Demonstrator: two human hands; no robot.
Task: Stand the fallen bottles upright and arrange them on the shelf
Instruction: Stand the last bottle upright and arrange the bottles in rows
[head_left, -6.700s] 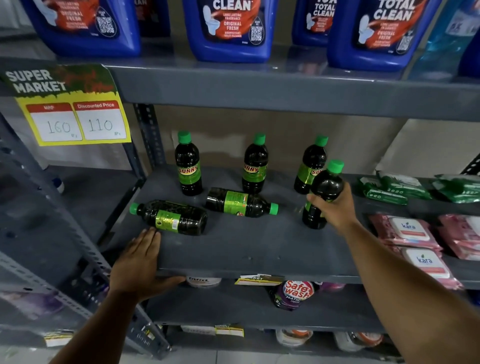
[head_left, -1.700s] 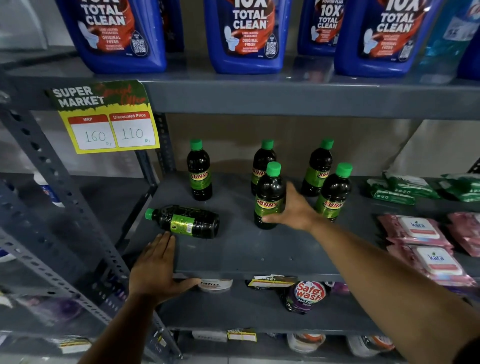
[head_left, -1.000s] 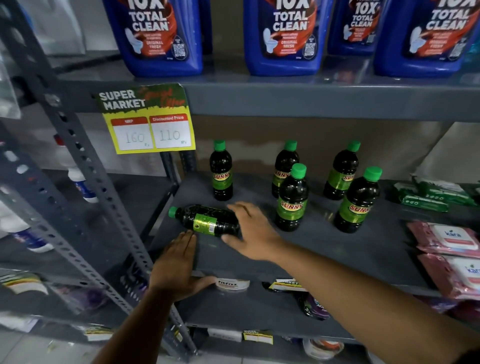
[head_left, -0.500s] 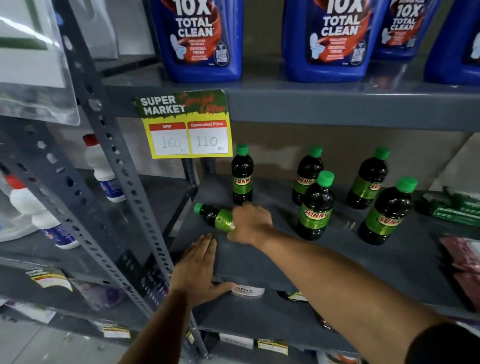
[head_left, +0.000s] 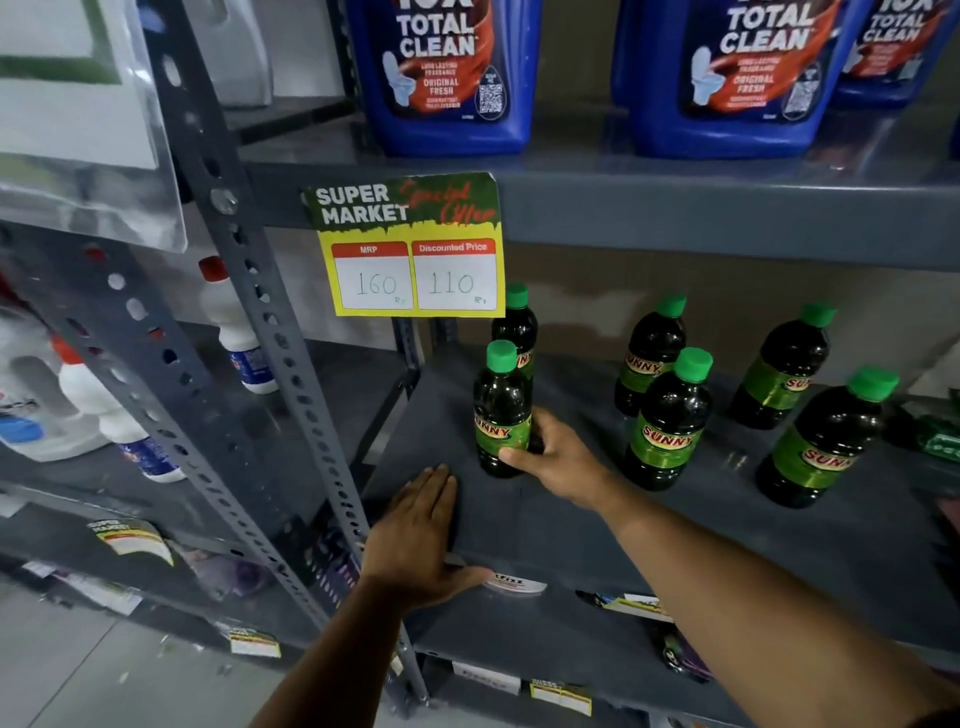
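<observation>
Several dark Sunny bottles with green caps and labels stand on the grey shelf (head_left: 571, 525). My right hand (head_left: 553, 454) grips the lower part of the front left bottle (head_left: 500, 395), which stands upright near the shelf's left end. Just behind it stands a second bottle (head_left: 517, 325). More upright bottles stand to the right: a back one (head_left: 649, 353), a front one (head_left: 670, 415), another at the back (head_left: 784, 364) and one at the far right (head_left: 831, 436). My left hand (head_left: 415, 535) lies flat on the shelf's front left corner, holding nothing.
A yellow price card (head_left: 410, 249) hangs from the upper shelf's edge, above the left bottles. Big blue Total Clean jugs (head_left: 441, 78) stand on that upper shelf. A perforated steel upright (head_left: 270, 353) runs along the left. White bottles (head_left: 228, 322) stand in the neighbouring bay.
My right hand grasped the last lying bottle at the left and stood it upright; earlier it set another bottle upright in the middle. My view shifted left. The left hand stayed put.
</observation>
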